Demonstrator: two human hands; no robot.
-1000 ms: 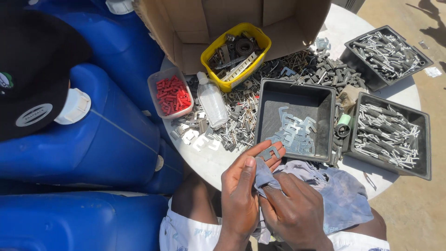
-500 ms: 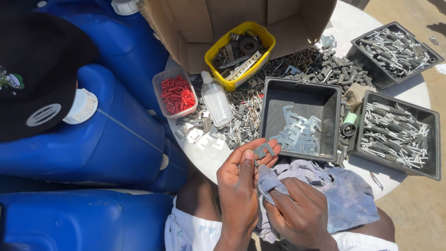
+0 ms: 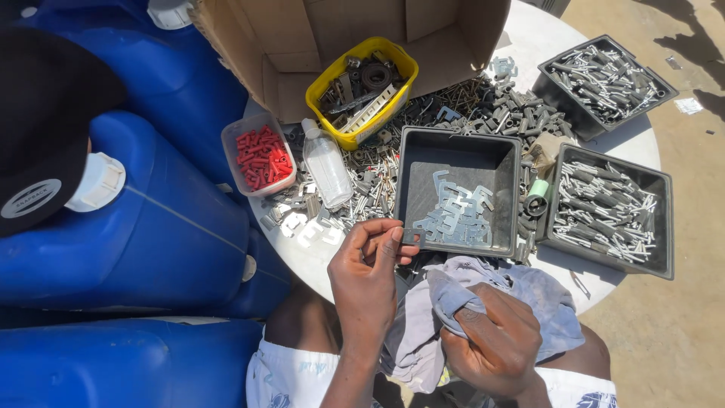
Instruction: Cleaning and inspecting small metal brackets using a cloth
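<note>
From my remote seat I see the left hand (image 3: pixel 370 268) pinching a small flat grey metal bracket (image 3: pixel 411 236) between thumb and fingertips, right at the near rim of the round white table (image 3: pixel 634 143); the right hand (image 3: pixel 495 344) is closed around a bunched fold of the blue-grey cloth (image 3: pixel 544 298) lying over the lap; room is tight, since three blue plastic drums (image 3: pixel 151 219) press against the table's left edge and loose metal parts cover most of the top; just beyond the bracket stands a square dark grey tray (image 3: pixel 419 147) with a small heap of similar flat brackets; to the right are two more dark trays (image 3: pixel 664 227) filled with silvery metal rods, one near and one far, making three trays; a yellow plastic tub (image 3: pixel 321 87) of mixed hardware sits at the mouth of an open brown cardboard box (image 3: pixel 302 38) on the far side; left of it a clear container of red plastic plugs (image 3: pixel 260 155), and one small clear bottle with a white cap (image 3: pixel 326 162) lying beside it.
</note>
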